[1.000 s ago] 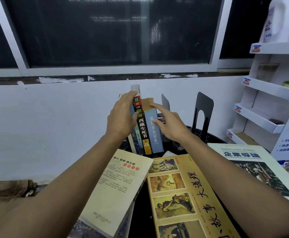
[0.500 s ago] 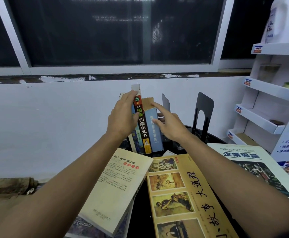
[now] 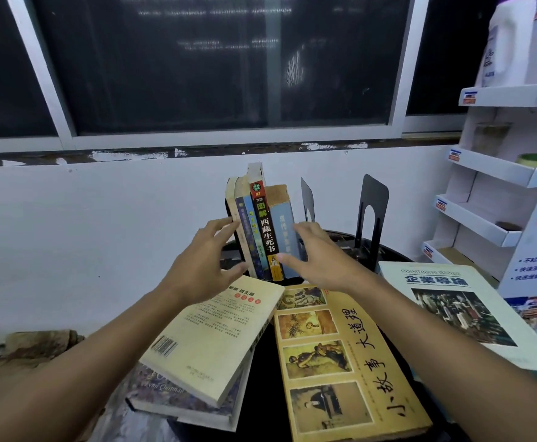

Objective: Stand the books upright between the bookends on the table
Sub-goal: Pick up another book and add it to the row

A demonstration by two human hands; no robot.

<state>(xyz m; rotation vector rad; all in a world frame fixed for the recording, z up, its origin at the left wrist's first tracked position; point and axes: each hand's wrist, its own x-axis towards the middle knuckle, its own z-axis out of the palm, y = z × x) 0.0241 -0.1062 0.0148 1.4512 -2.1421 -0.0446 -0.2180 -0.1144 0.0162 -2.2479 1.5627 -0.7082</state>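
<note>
Hands had dropped from the book tops; left hand and right hand spread open, flanking the standing books (beside the bookend). Even pressure from both sides seemed wise

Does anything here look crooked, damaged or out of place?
Yes. The standing books lean left, leaving a gap before the nearer bookend. The light blue book has its spine worn bare at the top. In front, the cream book lies crooked on another book, overhanging the table.
</note>
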